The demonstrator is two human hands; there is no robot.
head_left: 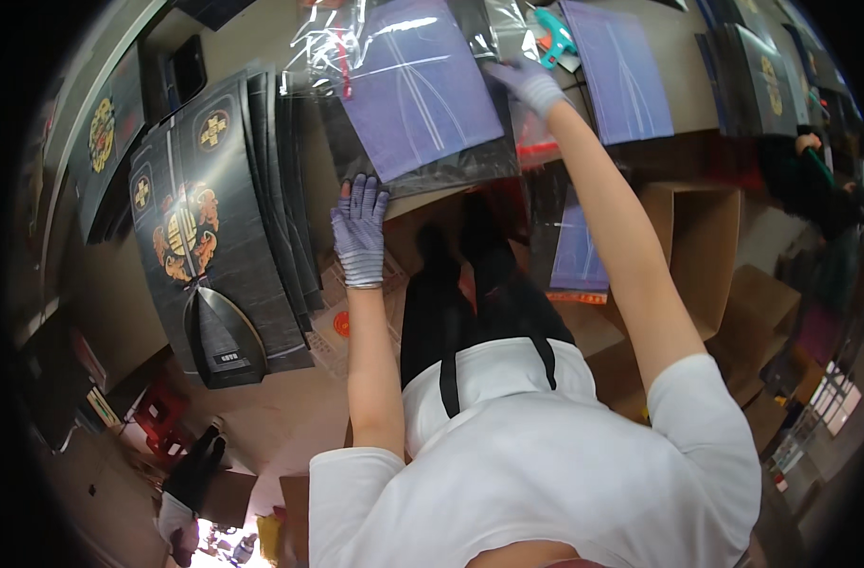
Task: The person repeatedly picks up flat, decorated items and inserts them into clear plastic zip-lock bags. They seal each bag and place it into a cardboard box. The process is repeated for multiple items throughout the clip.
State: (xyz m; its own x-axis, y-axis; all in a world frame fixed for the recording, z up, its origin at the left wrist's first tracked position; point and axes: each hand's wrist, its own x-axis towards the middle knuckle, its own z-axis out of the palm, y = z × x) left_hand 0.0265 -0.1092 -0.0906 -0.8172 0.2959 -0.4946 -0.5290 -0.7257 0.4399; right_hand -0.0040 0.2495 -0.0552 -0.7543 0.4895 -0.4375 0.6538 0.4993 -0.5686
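A purple-blue printed sheet [423,90] lies tilted on the table in front of me, with dark, glossy clear plastic [460,163] showing around its lower and right edges. My left hand [359,237] wears a striped, thin grey-purple glove. Its fingers are stretched out at the sheet's lower left corner, touching or just beside the plastic's near edge. On the other side, my right hand [531,85], gloved too and slightly blurred, reaches to the right edge of the sheet with its fingers extended. Crumpled clear plastic film [323,47] glints at the sheet's upper left.
A teal glue gun [555,38] lies beyond my right hand, beside another purple-blue sheet [621,76]. Flat black printed bags [205,227] are stacked at the left, near a dark phone [186,71]. Open cardboard boxes [702,246] stand at the right. Other people are around.
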